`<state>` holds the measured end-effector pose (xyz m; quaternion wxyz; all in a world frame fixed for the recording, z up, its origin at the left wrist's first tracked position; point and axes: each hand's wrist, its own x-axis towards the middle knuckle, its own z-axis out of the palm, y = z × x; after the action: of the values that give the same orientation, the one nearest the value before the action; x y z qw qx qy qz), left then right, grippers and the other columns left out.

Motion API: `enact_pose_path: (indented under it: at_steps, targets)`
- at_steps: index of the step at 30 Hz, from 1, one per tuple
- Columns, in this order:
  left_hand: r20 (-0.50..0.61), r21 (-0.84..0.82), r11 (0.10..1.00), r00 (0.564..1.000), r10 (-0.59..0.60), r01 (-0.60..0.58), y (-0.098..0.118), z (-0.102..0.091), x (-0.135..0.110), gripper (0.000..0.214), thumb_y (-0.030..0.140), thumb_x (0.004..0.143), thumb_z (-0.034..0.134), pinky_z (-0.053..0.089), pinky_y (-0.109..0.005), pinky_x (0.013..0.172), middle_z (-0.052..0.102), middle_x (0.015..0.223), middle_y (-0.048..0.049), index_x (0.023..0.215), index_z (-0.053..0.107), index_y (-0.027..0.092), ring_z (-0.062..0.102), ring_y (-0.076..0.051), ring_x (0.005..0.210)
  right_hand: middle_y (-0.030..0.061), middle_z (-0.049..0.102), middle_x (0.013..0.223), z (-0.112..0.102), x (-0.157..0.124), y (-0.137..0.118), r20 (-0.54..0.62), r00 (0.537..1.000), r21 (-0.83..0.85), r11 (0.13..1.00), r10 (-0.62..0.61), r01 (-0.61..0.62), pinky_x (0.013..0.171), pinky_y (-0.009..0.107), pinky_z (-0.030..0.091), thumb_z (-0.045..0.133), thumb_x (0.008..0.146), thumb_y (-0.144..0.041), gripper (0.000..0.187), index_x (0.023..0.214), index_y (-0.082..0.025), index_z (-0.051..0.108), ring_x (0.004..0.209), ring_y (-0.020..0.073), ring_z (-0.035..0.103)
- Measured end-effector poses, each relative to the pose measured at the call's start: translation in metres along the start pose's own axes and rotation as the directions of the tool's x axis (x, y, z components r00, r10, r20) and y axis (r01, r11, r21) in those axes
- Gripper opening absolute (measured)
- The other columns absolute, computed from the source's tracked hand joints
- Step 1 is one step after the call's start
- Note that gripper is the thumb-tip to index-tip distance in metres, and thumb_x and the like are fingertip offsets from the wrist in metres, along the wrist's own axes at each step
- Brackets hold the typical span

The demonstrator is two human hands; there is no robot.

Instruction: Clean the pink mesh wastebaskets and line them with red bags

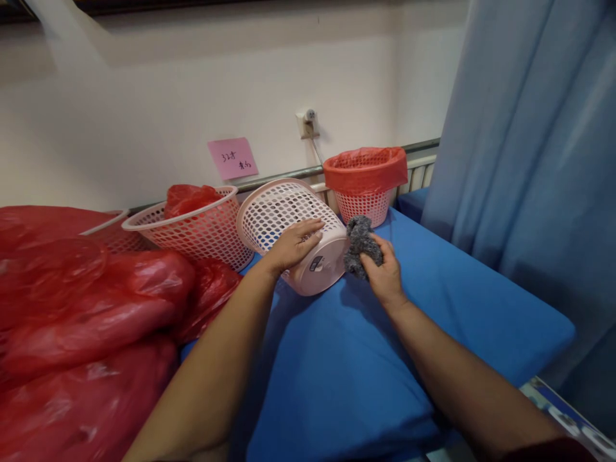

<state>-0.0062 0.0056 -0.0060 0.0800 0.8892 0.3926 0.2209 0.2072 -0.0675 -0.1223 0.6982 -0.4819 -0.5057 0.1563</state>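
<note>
1. At 8 o'clock, red bags [129,308] lie heaped, shiny and bulging.
2. At 9 o'clock, a pale basket [202,228] stands with red plastic bunched in its mouth.
3. At 10 o'clock, a pink note [233,158] is on the wall [158,115], handwritten in two lines; the first seems to start with "32", but I cannot make out the other characters for sure.
4. At the dial's centre, the tipped basket [293,206] lies on its side, its mouth towards 10, its base towards 5.
5. The left hand [291,248] rests on this basket's side near the base, its fingers released and laid flat.
6. At 12 o'clock, a socket [304,126] holds a plug.
7. On the tipped basket's base, a dark label [316,264] shows; its print is too small to read.
8. At 3 o'clock, a grey cloth [359,244] is right at the base's edge; I cannot tell if they touch.
9. At 2 o'clock, the lined basket [366,173] stands upright, red plastic folded over its rim.
10. Towards 4 o'clock, the right hand's [386,273] fingers grasp the cloth.
11. Beneath, the blue bed [433,276] reaches to 4 o'clock.
12. Between 2 and 3, a blue curtain [524,160] hangs.
</note>
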Motion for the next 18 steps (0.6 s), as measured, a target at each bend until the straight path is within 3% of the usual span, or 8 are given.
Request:
enact_pose_path:
  at_steps: [4,7,9,11,13,14,16,18]
  targets:
    - [-0.003,-0.016,1.000,1.000,0.010,-0.010,-0.001,0.000,0.001,0.055,0.050,0.098,0.044,0.039,-0.048,0.123,0.064,0.147,-0.0104,0.136,0.067,0.018,0.055,-0.027,0.141,0.0097,0.053,0.132,0.025,-0.024,-0.015,0.271,0.931,-0.047,0.962,-0.246,0.268,0.112,0.040,0.047,0.057,0.089,-0.019,0.046,0.133,-0.027,0.064,0.127,0.0227,0.055]
    - [-0.004,-0.017,1.000,1.000,0.010,-0.010,0.001,-0.001,0.001,0.055,0.049,0.098,0.045,0.038,-0.048,0.123,0.065,0.147,-0.0120,0.136,0.067,0.016,0.054,-0.028,0.142,0.0080,0.055,0.131,0.029,-0.038,-0.024,0.584,0.721,-0.004,0.887,-0.373,0.463,0.104,0.038,0.050,0.060,0.084,-0.008,0.052,0.131,-0.030,0.067,0.120,0.0229,0.056]
    - [-0.006,-0.010,1.000,1.000,0.008,-0.009,0.002,-0.001,0.000,0.056,0.049,0.098,0.044,0.035,-0.048,0.125,0.064,0.148,-0.0127,0.137,0.066,0.014,0.052,-0.028,0.144,0.0066,0.059,0.127,0.025,-0.041,-0.026,0.759,0.572,-0.065,0.838,-0.311,0.541,0.099,0.039,0.050,0.060,0.085,-0.008,0.050,0.128,-0.033,0.071,0.113,0.0241,0.057]
    - [-0.006,-0.004,1.000,1.000,0.008,-0.008,0.003,-0.001,-0.001,0.057,0.050,0.099,0.044,0.033,-0.049,0.126,0.063,0.148,-0.0118,0.137,0.066,0.015,0.051,-0.028,0.145,0.0063,0.063,0.121,0.019,-0.039,-0.023,0.842,0.513,-0.184,0.806,-0.166,0.563,0.093,0.039,0.050,0.059,0.090,-0.012,0.040,0.121,-0.032,0.075,0.107,0.0250,0.057]
    - [-0.005,0.002,1.000,1.000,0.009,-0.009,0.002,-0.001,-0.002,0.055,0.050,0.099,0.044,0.032,-0.049,0.126,0.063,0.148,-0.0101,0.138,0.066,0.017,0.050,-0.027,0.146,0.0078,0.065,0.116,0.013,-0.033,-0.015,0.831,0.556,-0.317,0.799,-0.026,0.511,0.091,0.040,0.049,0.057,0.092,-0.015,0.033,0.112,-0.030,0.078,0.105,0.0260,0.057]
    - [-0.005,0.005,1.000,1.000,0.009,-0.009,0.002,-0.001,-0.003,0.055,0.049,0.099,0.044,0.032,-0.049,0.126,0.064,0.148,-0.0092,0.138,0.066,0.018,0.050,-0.026,0.146,0.0086,0.065,0.115,0.010,-0.030,-0.009,0.791,0.611,-0.376,0.814,0.034,0.442,0.092,0.040,0.048,0.058,0.091,-0.014,0.031,0.108,-0.028,0.080,0.106,0.0266,0.057]
    - [-0.002,0.011,1.000,1.000,0.009,-0.009,0.001,-0.001,-0.003,0.053,0.048,0.099,0.044,0.032,-0.048,0.126,0.063,0.149,-0.0080,0.139,0.065,0.020,0.050,-0.025,0.146,0.0092,0.066,0.113,0.006,-0.021,0.004,0.624,0.768,-0.409,0.898,0.145,0.163,0.098,0.041,0.046,0.064,0.082,-0.010,0.027,0.096,-0.025,0.081,0.109,0.0273,0.057]
    - [0.004,0.015,1.000,1.000,0.004,-0.004,0.002,-0.002,-0.004,0.053,0.048,0.099,0.043,0.032,-0.048,0.126,0.062,0.150,-0.0077,0.139,0.065,0.020,0.050,-0.025,0.146,0.0081,0.067,0.110,0.002,-0.012,0.017,0.407,0.874,-0.290,0.945,0.265,-0.152,0.106,0.042,0.043,0.067,0.072,-0.008,0.025,0.086,-0.024,0.080,0.110,0.0273,0.057]
